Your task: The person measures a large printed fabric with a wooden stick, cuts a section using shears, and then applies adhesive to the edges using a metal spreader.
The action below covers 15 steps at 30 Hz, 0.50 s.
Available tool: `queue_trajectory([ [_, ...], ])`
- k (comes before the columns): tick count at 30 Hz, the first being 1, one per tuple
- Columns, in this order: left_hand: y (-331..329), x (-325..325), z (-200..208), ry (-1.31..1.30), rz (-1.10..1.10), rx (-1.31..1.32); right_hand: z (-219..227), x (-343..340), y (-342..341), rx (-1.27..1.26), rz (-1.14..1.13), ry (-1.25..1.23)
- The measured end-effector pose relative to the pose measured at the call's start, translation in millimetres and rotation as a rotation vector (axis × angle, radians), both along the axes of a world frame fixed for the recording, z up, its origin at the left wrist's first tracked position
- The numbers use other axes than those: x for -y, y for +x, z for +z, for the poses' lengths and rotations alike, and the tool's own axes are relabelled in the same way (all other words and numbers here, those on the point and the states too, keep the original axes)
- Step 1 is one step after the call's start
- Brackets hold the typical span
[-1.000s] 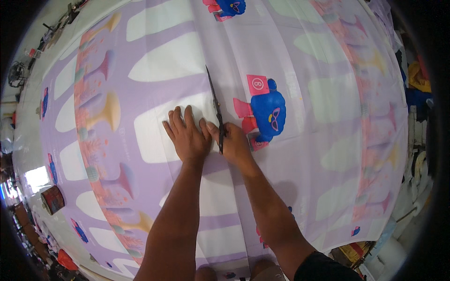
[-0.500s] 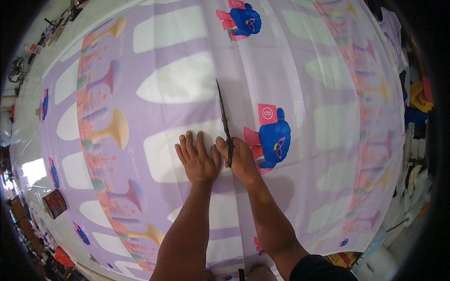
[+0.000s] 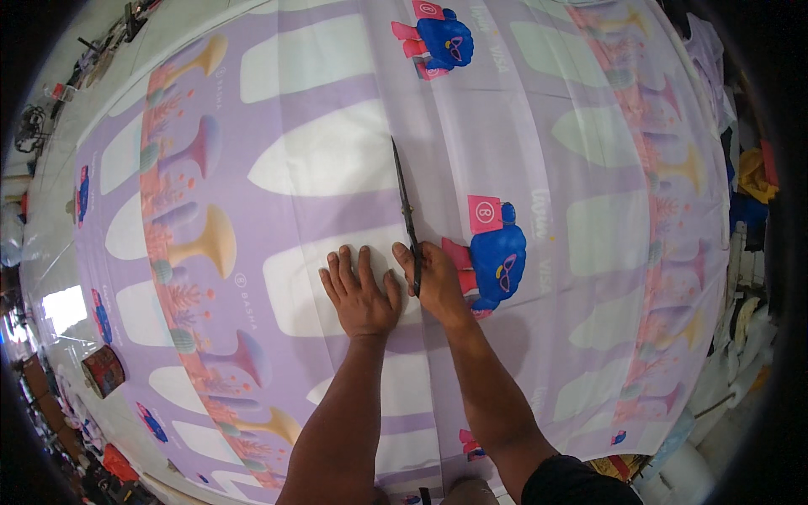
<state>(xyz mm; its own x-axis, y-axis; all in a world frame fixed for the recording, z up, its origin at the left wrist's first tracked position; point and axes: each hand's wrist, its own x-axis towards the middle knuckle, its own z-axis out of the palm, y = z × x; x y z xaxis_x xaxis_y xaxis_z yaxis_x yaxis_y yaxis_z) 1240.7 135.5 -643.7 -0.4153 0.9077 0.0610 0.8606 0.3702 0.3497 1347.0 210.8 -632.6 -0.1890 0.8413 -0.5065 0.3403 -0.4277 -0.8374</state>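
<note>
A wide printed fabric (image 3: 337,210), lilac with white shapes, lies spread below me. My left hand (image 3: 364,296) rests flat on it, fingers spread, holding nothing. Close to its right, my right hand (image 3: 441,284) is wrapped round the handles of dark scissors (image 3: 402,181). Their long blades point away from me along a lengthwise edge in the fabric and look nearly closed; whether cloth sits between them I cannot tell. To the right of the scissors is a printed blue figure (image 3: 498,252) with pink parts.
A dark reddish tin (image 3: 103,371) stands left of the fabric. Tangled cables (image 3: 31,122) lie at the far left. Along the right side are heaped cloths, among them a yellow one (image 3: 755,175). A white rounded object (image 3: 682,471) is at the lower right.
The scissors and my right hand have slid slightly farther forward along the fabric edge. My left hand stays flat in about the same place on the cloth. The view has shifted a little.
</note>
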Motion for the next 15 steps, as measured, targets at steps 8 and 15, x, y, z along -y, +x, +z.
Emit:
queue_trajectory([
  [8,0.6,0.1,1.8,0.001,-0.004,0.012,16.4,-43.4,-14.5,-0.035,0.011,-0.028],
  [15,-0.5,0.3,2.1,-0.006,-0.003,0.003,21.5,-86.8,-36.6,-0.058,-0.016,-0.068],
])
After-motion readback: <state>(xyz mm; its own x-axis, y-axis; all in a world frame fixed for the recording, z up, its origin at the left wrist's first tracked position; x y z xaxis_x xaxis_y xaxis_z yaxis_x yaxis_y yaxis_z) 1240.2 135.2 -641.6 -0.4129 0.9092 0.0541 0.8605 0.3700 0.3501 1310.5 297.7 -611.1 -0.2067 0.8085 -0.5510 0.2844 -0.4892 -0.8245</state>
